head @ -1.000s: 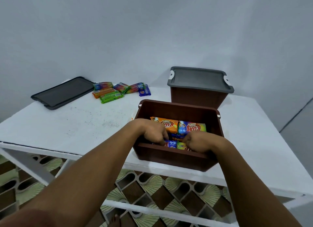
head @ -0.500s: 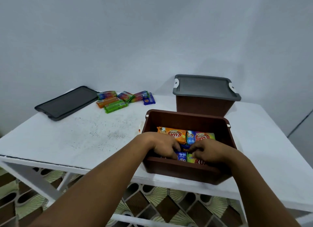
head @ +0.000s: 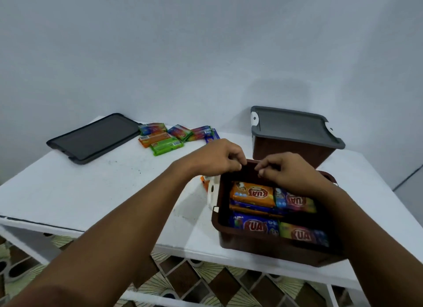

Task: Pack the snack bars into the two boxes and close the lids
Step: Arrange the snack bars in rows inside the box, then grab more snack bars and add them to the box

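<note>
Hovering over the far rim of the open box (head: 274, 251), the left hand (head: 215, 160) and the right hand (head: 290, 171) sit close together, almost knuckle to knuckle. Each has its fingers curled in toward the thumb, and nothing shows between them. Whether the left fingertips (head: 240, 163) touch the rim cannot be told.

By the look of it the job is a little past halfway. Just beyond the right hand stands the closed box (head: 286, 153), its grey lid already on. Below both hands, the packed bars (head: 251, 193) lie in rows that fill the floor of the open box. Still to be packed are the loose bars (head: 164, 144), heaped on the table (head: 91, 192) beyond and to the left of the left hand. Farther left again lies the loose lid (head: 93, 138), flat and well apart from the box it probably belongs on. An orange wrapper (head: 203, 183) peeks out directly under the left hand, just outside the box wall; what it is stays unclear.
</note>
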